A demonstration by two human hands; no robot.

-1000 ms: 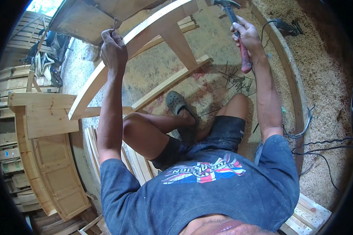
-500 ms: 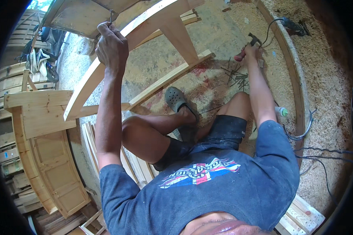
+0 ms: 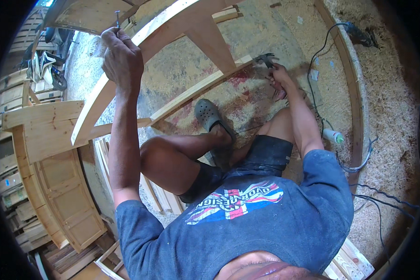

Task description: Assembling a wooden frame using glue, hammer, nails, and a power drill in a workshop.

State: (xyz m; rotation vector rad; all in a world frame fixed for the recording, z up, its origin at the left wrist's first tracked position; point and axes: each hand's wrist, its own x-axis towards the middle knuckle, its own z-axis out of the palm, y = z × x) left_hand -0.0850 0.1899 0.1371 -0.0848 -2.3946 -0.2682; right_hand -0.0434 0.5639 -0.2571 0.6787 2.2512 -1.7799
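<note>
Metal fastener (image 3: 117,19), slim and headed, points upward at the upper left of the frame, pinched in the closed grip of the left hand (image 3: 122,60) beside a curved timber (image 3: 165,29); contact between hand and timber cannot be determined. Right of centre, the right hand (image 3: 280,74) has its grip closed around a red-handled hammer (image 3: 266,59). Printed lettering over a red, white and blue flag motif is noted on the dark blue T-shirt (image 3: 266,228) at lower centre; markings on the green-capped white bottle (image 3: 331,135) at right are too small to read.
</note>
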